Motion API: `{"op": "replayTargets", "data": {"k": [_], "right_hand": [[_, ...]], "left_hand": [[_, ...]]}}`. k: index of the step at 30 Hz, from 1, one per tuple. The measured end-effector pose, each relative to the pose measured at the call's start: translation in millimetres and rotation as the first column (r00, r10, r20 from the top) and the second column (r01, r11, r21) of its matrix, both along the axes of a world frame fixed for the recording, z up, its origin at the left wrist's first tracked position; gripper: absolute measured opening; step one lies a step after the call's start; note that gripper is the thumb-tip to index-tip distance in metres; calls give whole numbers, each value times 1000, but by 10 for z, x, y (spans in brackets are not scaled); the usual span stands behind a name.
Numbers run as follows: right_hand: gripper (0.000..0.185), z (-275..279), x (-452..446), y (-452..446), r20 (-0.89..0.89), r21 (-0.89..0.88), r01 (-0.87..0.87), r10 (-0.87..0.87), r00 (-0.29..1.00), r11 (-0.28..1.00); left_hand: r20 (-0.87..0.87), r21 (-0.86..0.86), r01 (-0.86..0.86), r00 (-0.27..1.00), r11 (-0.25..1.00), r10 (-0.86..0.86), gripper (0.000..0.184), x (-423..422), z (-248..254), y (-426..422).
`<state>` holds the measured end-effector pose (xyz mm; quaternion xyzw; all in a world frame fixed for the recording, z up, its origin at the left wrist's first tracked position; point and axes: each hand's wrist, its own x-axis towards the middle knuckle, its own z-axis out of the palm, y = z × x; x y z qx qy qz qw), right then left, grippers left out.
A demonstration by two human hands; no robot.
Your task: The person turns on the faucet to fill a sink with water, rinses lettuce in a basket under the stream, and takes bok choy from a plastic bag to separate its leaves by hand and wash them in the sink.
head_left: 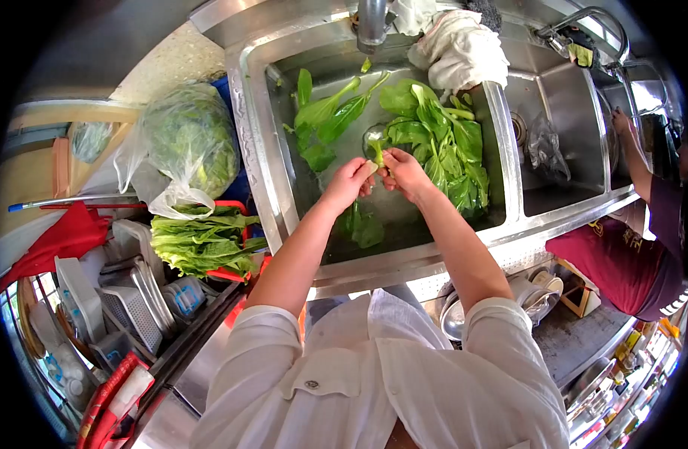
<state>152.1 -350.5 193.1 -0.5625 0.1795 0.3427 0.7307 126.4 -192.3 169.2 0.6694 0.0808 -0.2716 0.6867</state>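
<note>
Over the sink basin point(282, 187), my left hand point(347, 184) and my right hand point(405, 175) meet, their fingers closed on a small piece of leafy green stem point(378, 153). Water stands in the basin. To the right of my hands floats a large heap of leafy greens point(464, 153), with pale stems and broad leaves. A smaller group of leafy greens point(330, 116) lies in the water at upper left. Below my hands, a loose leaf point(368, 230) is partly under water. My fingertips partly hide the held stem.
A faucet point(372, 26) hangs over the basin's far edge. White cloths point(464, 52) drape the divider. Left of the sink are a bagged green vegetable point(190, 138), lettuce-like leaves point(198, 243) in a red basket, and plastic racks point(134, 314). Another person point(621, 258) stands at the far right.
</note>
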Motion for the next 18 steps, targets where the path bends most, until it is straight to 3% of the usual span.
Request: {"op": "replayTargets", "data": {"k": [2, 3, 4, 5, 7, 8, 10, 14, 15, 17, 18], "right_hand": [[22, -69, 18, -25, 16, 24, 35, -36, 999, 999], [19, -91, 8, -28, 214, -153, -25, 58, 975, 988], [17, -117, -5, -30, 383, -332, -46, 179, 906, 942], [17, -114, -14, -21, 382, -330, -48, 179, 907, 943], [15, -111, -32, 2, 611, -587, -12, 453, 649, 810], [16, 20, -17, 16, 481, -679, -82, 527, 700, 729], [17, 39, 0, 2, 475, -699, -90, 553, 684, 710], [17, 147, -23, -25, 506, -759, -28, 617, 603, 651], [17, 150, -32, -8, 493, -762, -13, 593, 637, 648], [17, 92, -50, -13, 524, -736, 14, 556, 645, 677], [16, 97, -74, -9, 577, -694, 54, 508, 640, 718]], "left_hand": [[-247, -222, -47, 969, 974, -9, 24, 32, -56, 105], [-245, -222, -49, 970, 974, -7, 24, 75, 112, 95], [-420, -287, -151, 907, 946, 18, 24, 117, 282, 95], [-583, -329, -263, 812, 907, 24, 25, 134, 407, 92], [-501, -338, -174, 865, 925, -20, 23, 162, 305, 59], [-444, -354, -86, 892, 931, -86, 23, 185, 271, 50], [-355, -356, 39, 918, 934, -174, 21, 203, 210, 43], [-489, -373, -44, 858, 927, -156, 17, 177, 296, -56], [-531, -382, -100, 838, 919, -129, 17, 165, 302, -77], [-552, -400, -131, 824, 907, -125, 19, 137, 302, -107], [-489, -374, -65, 862, 925, -137, 19, 127, 283, -104]]}}
